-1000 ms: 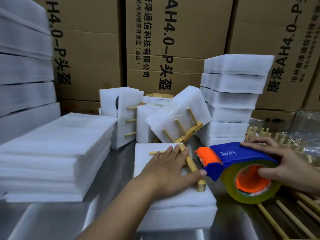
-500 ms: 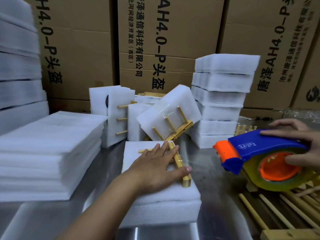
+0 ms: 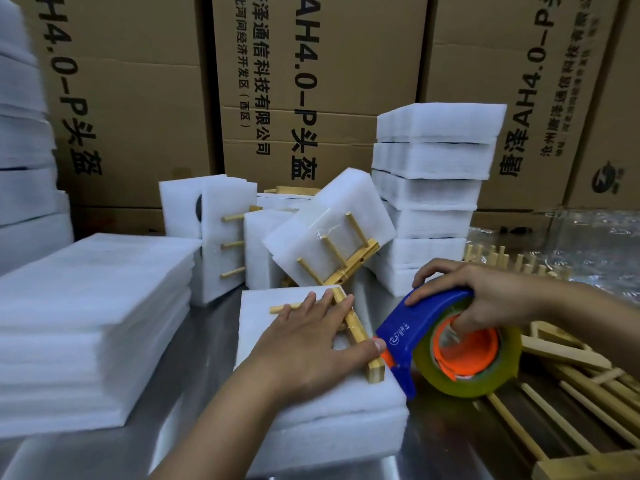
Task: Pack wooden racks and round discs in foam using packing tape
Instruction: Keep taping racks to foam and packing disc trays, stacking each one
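Note:
A wooden rack [image 3: 358, 332] lies on a folded white foam pad [image 3: 332, 403] in the middle of the steel table. My left hand [image 3: 311, 344] presses flat on the rack and foam, fingers straight, thumb beside the rack's near end. My right hand [image 3: 485, 299] grips a blue and orange tape dispenser [image 3: 446, 344] with a roll of clear tape; its orange nose touches the foam's right edge by my left thumb. No round disc shows in this pack.
Finished foam packs [image 3: 325, 233] with rack pegs sticking out lean behind. Stacks of foam sheets [image 3: 86, 323] rise at the left, folded foam blocks [image 3: 436, 188] at the back right. Loose wooden racks [image 3: 571, 393] lie at the right. Cardboard boxes [image 3: 311, 81] wall the back.
My right hand swung the tape dispenser away to the right, then brought it back and tipped its nose down against the foam's right edge. My left hand stayed pressing on the rack.

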### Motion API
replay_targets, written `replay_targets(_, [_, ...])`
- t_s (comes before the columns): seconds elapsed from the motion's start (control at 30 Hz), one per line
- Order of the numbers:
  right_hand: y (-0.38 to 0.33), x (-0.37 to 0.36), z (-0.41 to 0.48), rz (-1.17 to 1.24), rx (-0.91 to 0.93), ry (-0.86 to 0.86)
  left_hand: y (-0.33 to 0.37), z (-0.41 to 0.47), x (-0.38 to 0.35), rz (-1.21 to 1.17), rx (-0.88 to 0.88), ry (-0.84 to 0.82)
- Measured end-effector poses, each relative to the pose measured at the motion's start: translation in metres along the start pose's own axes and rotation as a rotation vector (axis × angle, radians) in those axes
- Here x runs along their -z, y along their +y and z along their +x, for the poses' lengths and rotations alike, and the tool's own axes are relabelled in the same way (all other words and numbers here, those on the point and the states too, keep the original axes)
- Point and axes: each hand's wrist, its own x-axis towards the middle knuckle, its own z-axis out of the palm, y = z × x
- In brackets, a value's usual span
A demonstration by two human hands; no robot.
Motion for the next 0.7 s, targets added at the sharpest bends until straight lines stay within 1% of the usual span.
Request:
replay_targets(0.1, [-0.004,0.007,0.01,0.069,-0.035,-0.056,0.001,-0.002,0.0,-0.004,0.002,0.003])
replay_targets(0.27, [-0.021,0.019,0.022,-0.024,-0.101,-0.11,0.002,-0.004,0.0,-0.003,0.003,0.007])
replay_targets(0.47, [-0.037,0.025,0.026,-0.077,-0.171,-0.167,0.004,-0.005,0.001,-0.001,0.004,0.014])
replay_targets(0.57, [-0.04,0.025,0.023,-0.108,-0.196,-0.156,0.003,-0.005,-0.001,-0.004,0.002,0.018])
replay_targets(0.7, [-0.034,0.017,0.01,-0.081,-0.183,-0.087,0.0,-0.005,-0.001,-0.067,-0.019,0.058])
